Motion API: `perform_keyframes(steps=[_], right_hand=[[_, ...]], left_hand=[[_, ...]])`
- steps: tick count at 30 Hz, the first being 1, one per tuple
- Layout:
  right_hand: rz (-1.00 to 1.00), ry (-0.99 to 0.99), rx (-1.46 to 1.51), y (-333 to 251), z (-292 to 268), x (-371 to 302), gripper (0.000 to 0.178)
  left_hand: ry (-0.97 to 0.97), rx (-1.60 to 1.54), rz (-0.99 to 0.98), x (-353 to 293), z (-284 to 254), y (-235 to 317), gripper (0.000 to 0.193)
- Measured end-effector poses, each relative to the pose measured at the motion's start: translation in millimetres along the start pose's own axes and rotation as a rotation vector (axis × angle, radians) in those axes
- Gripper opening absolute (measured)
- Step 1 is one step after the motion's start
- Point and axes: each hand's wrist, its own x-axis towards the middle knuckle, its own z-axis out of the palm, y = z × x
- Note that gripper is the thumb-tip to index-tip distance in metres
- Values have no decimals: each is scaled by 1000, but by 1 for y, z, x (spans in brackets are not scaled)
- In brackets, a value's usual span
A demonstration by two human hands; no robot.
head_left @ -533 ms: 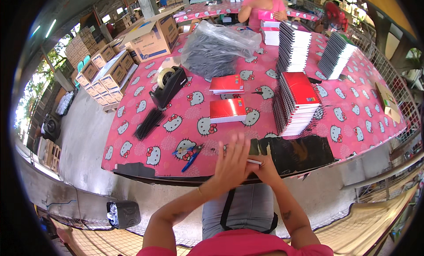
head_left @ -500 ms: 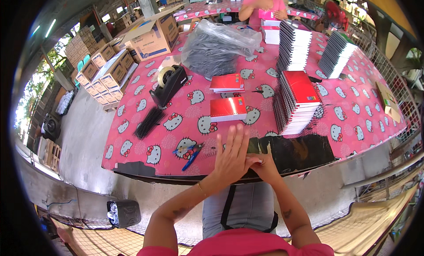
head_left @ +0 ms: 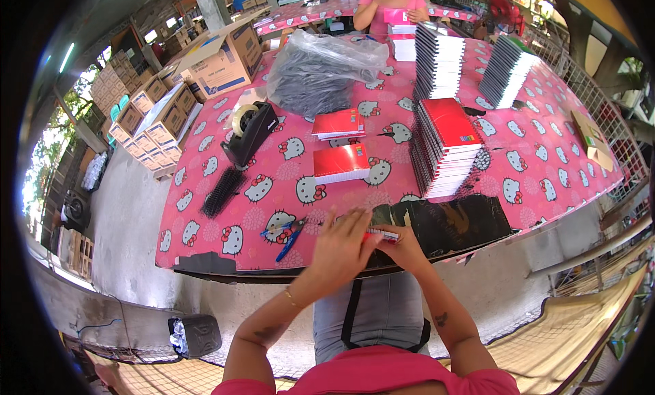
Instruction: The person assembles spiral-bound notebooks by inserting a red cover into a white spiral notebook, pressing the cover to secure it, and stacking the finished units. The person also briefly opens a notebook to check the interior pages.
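With 12 o'clock straight ahead of the wearer, dark blue lettering and bands stand on the open brown cardboard carton [head_left: 220,69] at 11 o'clock. At 10 o'clock, stacked brown cardboard boxes [head_left: 162,122] carry dark print too small to read. Nearer, towards 11 o'clock, the black plastic tape dispenser [head_left: 254,137] bears tiny pale lettering along its side. At 1 o'clock, the top cover of the tall stack of glossy red spiral-bound notebooks [head_left: 445,122] shows a multicoloured label, its letters unclear.
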Motion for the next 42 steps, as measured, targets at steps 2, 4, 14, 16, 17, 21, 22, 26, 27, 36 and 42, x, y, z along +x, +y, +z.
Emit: perform_keyframes(steps=[2,4,14,16,17,21,22,26,27,36,42], right_hand=[[9,-14,-5,-1,0,2,24],[20,-32,2,0,-1,4,23],[30,-45,-22,-7,-2,1,21],[53,-31,16,-8,1,-1,20],[40,-45,-4,-5,1,-1,21],[14,-53,-36,4,-4,2,25],[22,-53,-28,5,-2,1,27],[17,-58,84,-2,0,4,27],[-4,-59,140,-9,-1,3,24],[38,-110,-21,-1,-9,-2,29],[-54,-87,-20,6,-5,1,38]], left_hand=[[-210,-46,-65,23,-19,-5,50],[-526,0,-102,35,-24,-8,47],[-621,-69,13,43,-33,-20,55],[-584,-69,6,42,-34,-19,54],[-602,-17,5,40,-25,-22,54],[-464,-165,-83,35,-33,-25,49],[-415,-198,-93,30,-35,-28,47],[-177,-137,75,12,-4,-54,41],[-102,-114,133,8,1,-56,40],[8,188,162,-59,73,-15,88],[-29,342,159,-10,46,-14,87]])
